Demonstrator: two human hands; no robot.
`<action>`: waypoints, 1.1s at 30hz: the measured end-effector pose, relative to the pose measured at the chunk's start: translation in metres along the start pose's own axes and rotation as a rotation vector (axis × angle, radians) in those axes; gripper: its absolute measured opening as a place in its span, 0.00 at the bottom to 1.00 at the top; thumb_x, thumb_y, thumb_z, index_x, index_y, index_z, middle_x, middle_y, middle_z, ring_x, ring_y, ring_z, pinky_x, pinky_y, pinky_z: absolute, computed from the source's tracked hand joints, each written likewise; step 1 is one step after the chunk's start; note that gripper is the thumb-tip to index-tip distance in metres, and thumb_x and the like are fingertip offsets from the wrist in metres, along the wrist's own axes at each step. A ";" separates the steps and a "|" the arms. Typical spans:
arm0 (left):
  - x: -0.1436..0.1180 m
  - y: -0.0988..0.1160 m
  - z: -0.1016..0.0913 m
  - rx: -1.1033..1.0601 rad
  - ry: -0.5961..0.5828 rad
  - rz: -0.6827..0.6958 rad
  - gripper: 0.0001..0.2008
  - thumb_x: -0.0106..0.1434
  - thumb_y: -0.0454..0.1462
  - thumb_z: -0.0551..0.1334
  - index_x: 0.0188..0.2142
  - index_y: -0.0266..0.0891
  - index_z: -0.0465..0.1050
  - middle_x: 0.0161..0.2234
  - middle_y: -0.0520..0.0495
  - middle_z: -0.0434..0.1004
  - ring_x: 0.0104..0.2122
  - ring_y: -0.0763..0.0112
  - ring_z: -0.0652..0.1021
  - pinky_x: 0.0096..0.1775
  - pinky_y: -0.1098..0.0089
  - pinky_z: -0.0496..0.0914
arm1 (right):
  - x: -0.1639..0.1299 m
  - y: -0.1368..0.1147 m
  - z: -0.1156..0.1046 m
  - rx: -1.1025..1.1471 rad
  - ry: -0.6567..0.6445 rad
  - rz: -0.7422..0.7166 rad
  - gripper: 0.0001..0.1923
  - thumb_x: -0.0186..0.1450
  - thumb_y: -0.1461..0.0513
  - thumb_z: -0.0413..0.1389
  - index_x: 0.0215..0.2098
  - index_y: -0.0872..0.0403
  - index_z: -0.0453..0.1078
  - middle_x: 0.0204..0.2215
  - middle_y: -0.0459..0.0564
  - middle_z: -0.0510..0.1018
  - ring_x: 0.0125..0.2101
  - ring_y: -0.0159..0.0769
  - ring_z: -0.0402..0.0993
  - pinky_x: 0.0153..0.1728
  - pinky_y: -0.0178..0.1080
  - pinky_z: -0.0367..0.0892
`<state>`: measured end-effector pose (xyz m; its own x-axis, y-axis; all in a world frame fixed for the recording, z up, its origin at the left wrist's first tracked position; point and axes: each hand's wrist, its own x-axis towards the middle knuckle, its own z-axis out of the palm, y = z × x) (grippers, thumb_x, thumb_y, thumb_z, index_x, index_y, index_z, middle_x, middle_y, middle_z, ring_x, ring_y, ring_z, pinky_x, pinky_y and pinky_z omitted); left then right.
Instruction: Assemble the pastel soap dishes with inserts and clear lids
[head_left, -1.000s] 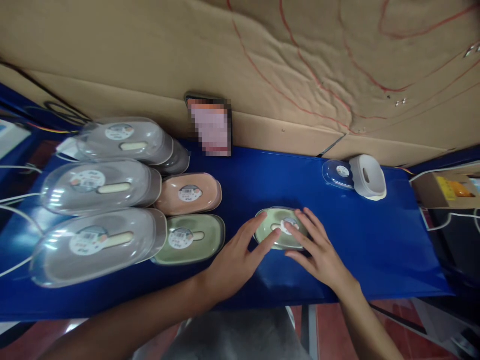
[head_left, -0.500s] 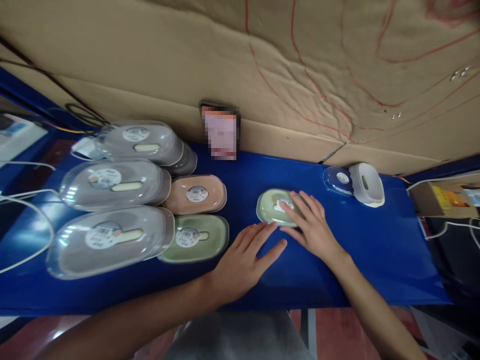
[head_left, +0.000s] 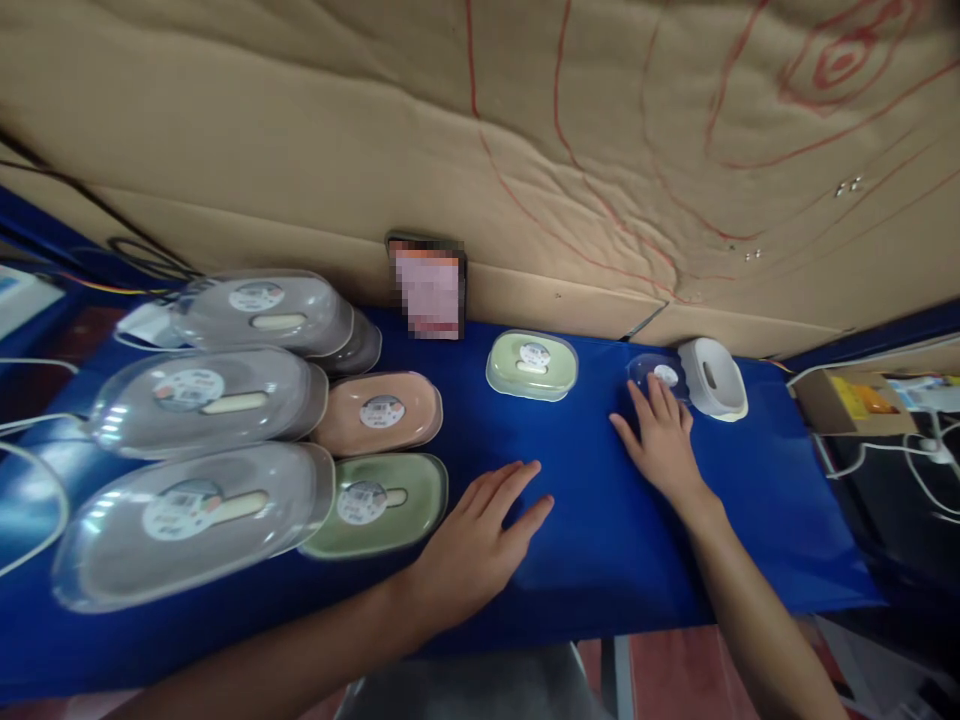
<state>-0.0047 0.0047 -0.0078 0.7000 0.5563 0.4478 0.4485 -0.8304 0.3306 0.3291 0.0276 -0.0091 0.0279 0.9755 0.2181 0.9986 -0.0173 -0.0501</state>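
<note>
Here, left hand (head_left: 480,540): it is flat and low above the bench, the thumb well apart from the forefinger, and it holds nothing.
Right hand (head_left: 664,440): its fingers are spread and a little bent, the tips over the clear lid; whether they touch it, I cannot tell.
Clear lid (head_left: 640,371): it lies near the back of the bench, partly covered by these fingers, with a round label on it.
Pale grey box (head_left: 723,374): it is tilted on its side, just beside the lid, and shows an oval slot.
Far green box (head_left: 531,382): it sits between the lid and the phone, near the back edge, its cover on.
Near green box (head_left: 421,490): it is just beside the left hand.
Orange box (head_left: 414,404): it is behind the near green one.
Grey boxes (head_left: 142,525): they stand at the left, under transparent covers.
Phone (head_left: 429,290): it leans on the cardboard wall (head_left: 300,180), its screen blurred.
Bench (head_left: 570,560): blue on top.
</note>
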 end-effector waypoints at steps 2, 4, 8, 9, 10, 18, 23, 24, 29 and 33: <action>0.000 0.000 0.002 -0.017 -0.018 -0.002 0.20 0.71 0.27 0.60 0.60 0.37 0.76 0.64 0.31 0.71 0.61 0.48 0.76 0.56 0.50 0.79 | -0.020 -0.003 -0.009 0.075 -0.024 -0.080 0.28 0.80 0.49 0.49 0.74 0.49 0.61 0.73 0.63 0.65 0.72 0.55 0.63 0.67 0.61 0.61; 0.001 -0.001 0.003 -0.027 -0.042 0.005 0.20 0.71 0.27 0.60 0.60 0.37 0.76 0.64 0.31 0.71 0.61 0.48 0.76 0.57 0.50 0.79 | -0.029 0.001 -0.018 0.095 0.045 -0.078 0.27 0.79 0.50 0.50 0.73 0.46 0.62 0.72 0.59 0.68 0.69 0.52 0.67 0.66 0.57 0.62; 0.003 0.000 0.003 -0.028 -0.055 0.034 0.18 0.72 0.28 0.60 0.59 0.36 0.76 0.63 0.31 0.73 0.60 0.48 0.77 0.56 0.49 0.79 | -0.023 0.041 -0.018 -0.082 0.231 0.177 0.33 0.77 0.47 0.52 0.74 0.53 0.62 0.69 0.65 0.71 0.67 0.61 0.68 0.63 0.62 0.62; 0.003 0.000 0.003 -0.027 -0.059 0.040 0.18 0.72 0.28 0.60 0.59 0.36 0.76 0.63 0.31 0.73 0.60 0.49 0.78 0.56 0.50 0.79 | -0.022 0.053 -0.015 -0.102 0.232 0.221 0.33 0.77 0.47 0.51 0.73 0.55 0.63 0.66 0.66 0.74 0.64 0.61 0.70 0.61 0.63 0.64; 0.003 0.001 0.002 -0.026 -0.066 0.043 0.18 0.73 0.29 0.59 0.59 0.37 0.76 0.63 0.32 0.73 0.59 0.49 0.78 0.56 0.50 0.79 | -0.021 0.063 -0.013 -0.103 0.222 0.244 0.31 0.77 0.47 0.51 0.71 0.56 0.66 0.63 0.66 0.78 0.62 0.60 0.73 0.59 0.61 0.66; 0.005 0.000 0.001 0.066 -0.191 0.071 0.26 0.77 0.45 0.63 0.70 0.41 0.67 0.72 0.35 0.65 0.69 0.46 0.70 0.64 0.48 0.70 | -0.045 0.050 -0.021 0.261 0.069 -0.091 0.19 0.79 0.56 0.49 0.62 0.47 0.75 0.61 0.55 0.81 0.63 0.49 0.75 0.65 0.57 0.67; 0.005 0.001 0.002 0.137 -0.184 0.022 0.32 0.75 0.51 0.64 0.72 0.40 0.65 0.60 0.38 0.79 0.57 0.50 0.79 0.62 0.50 0.71 | -0.026 0.085 -0.009 0.122 0.155 0.144 0.31 0.80 0.48 0.42 0.73 0.53 0.62 0.70 0.65 0.70 0.69 0.57 0.65 0.66 0.64 0.61; 0.005 0.002 0.001 0.161 -0.172 0.004 0.32 0.75 0.52 0.64 0.70 0.38 0.67 0.57 0.37 0.80 0.54 0.50 0.81 0.60 0.49 0.72 | -0.021 0.095 -0.005 0.068 0.152 0.210 0.34 0.80 0.45 0.42 0.75 0.55 0.60 0.68 0.69 0.71 0.68 0.60 0.66 0.64 0.65 0.61; 0.003 0.005 0.000 0.321 -0.116 -0.056 0.21 0.76 0.43 0.64 0.59 0.29 0.76 0.53 0.29 0.80 0.52 0.47 0.82 0.52 0.53 0.78 | -0.042 0.110 -0.003 -0.120 0.085 0.312 0.32 0.77 0.43 0.47 0.66 0.55 0.72 0.53 0.68 0.80 0.51 0.59 0.75 0.52 0.61 0.67; 0.002 0.002 0.004 0.402 -0.137 -0.098 0.21 0.74 0.29 0.61 0.65 0.27 0.71 0.57 0.28 0.79 0.52 0.47 0.83 0.53 0.54 0.79 | -0.114 0.064 -0.015 -0.163 0.123 0.219 0.20 0.78 0.53 0.51 0.60 0.50 0.77 0.46 0.59 0.83 0.44 0.54 0.78 0.48 0.55 0.68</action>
<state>-0.0004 0.0036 -0.0093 0.6983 0.6468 0.3068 0.6786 -0.7345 0.0039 0.3902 -0.0881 -0.0226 0.2386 0.9111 0.3362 0.9621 -0.2689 0.0457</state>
